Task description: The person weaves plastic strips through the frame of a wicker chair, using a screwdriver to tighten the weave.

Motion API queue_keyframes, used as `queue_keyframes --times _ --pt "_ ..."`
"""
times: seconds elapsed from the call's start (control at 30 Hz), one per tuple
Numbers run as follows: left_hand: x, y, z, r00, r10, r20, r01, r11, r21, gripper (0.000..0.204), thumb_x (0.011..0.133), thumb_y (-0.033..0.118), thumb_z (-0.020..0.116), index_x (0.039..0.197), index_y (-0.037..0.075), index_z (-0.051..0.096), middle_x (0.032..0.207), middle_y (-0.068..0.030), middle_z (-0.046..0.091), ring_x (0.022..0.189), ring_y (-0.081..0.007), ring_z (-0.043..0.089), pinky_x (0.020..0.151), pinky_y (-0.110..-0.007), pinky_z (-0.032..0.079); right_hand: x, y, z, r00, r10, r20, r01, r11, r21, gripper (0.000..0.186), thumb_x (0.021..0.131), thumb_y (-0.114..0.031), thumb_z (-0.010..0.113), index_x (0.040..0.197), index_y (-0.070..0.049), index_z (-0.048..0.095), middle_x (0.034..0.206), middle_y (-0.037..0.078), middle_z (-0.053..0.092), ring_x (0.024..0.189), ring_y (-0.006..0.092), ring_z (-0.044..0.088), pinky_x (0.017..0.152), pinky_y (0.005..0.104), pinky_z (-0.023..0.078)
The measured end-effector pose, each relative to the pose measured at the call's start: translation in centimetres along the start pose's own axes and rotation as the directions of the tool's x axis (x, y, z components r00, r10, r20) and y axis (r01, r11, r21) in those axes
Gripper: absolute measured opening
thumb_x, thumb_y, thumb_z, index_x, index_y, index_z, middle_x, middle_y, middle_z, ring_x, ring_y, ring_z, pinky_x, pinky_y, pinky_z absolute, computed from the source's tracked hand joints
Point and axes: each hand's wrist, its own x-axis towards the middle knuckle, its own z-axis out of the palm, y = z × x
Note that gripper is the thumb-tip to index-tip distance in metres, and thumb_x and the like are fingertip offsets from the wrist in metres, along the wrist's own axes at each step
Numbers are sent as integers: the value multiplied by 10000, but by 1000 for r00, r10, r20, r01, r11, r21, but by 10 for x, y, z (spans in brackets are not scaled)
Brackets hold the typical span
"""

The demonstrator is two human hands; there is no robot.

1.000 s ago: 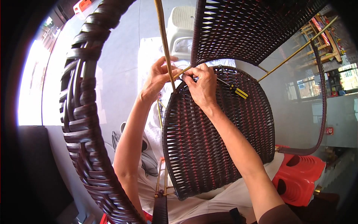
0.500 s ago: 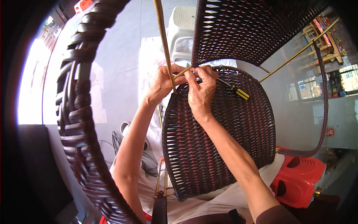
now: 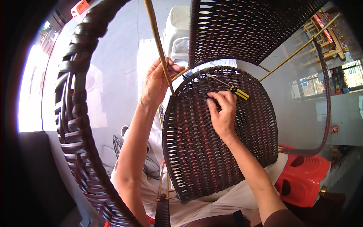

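Note:
A woven rattan chair is before me, with a dark brown and red seat (image 3: pixel 204 151) and a woven backrest (image 3: pixel 242 30) joined to gold metal rods. My left hand (image 3: pixel 155 81) is at the seat's far left corner, partly behind an upright rod (image 3: pixel 157 38). Its thumb and fingers are closed beside a short crossbar (image 3: pixel 179 73); a small dark piece shows there, too hidden to name. Over the seat, my right hand (image 3: pixel 224 115) has loosely bent fingers, thumb and forefinger slightly apart, nothing visible between them. A screwdriver (image 3: pixel 239 93) with a yellow and black handle lies on the seat just beyond.
The chair's thick woven armrest (image 3: pixel 77 125) curves along my left, and a thinner one (image 3: pixel 328 106) along my right. A red plastic stool (image 3: pixel 304 178) is at the lower right. White stools (image 3: pixel 177 26) stand beyond the seat. Cables (image 3: pixel 151 166) lie on the floor at left.
My right hand has left the corner joint and moved back and right over the seat, near the screwdriver. My left hand stays by the joint. The view has shifted slightly.

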Motion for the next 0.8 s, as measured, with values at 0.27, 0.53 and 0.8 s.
queue_keyframes --times 0.27,0.53,0.8 --pt "48 -32 -22 936 -253 -245 180 942 -283 177 923 135 451 788 22 472 518 54 272 411 -55 247 364 -203 217 1 3 10 996 -84 21 86 987 -135 201 802 -182 637 976 -107 569 899 52 458 853 234 434 760 384 340" --pt "51 -75 -43 897 -381 -223 321 910 -263 158 878 106 456 749 22 488 504 52 332 381 -59 275 333 -220 205 0 -1 9 997 -61 36 66 986 -154 206 805 -173 625 987 -100 562 898 55 461 859 235 445 771 394 341" --pt "32 -100 -40 928 -321 -192 338 939 63 214 918 161 405 771 47 511 513 35 392 384 -63 318 347 -212 262 2 -1 7 996 -67 57 77 980 -185 203 811 -168 620 988 -89 560 901 58 467 866 233 447 781 391 337"
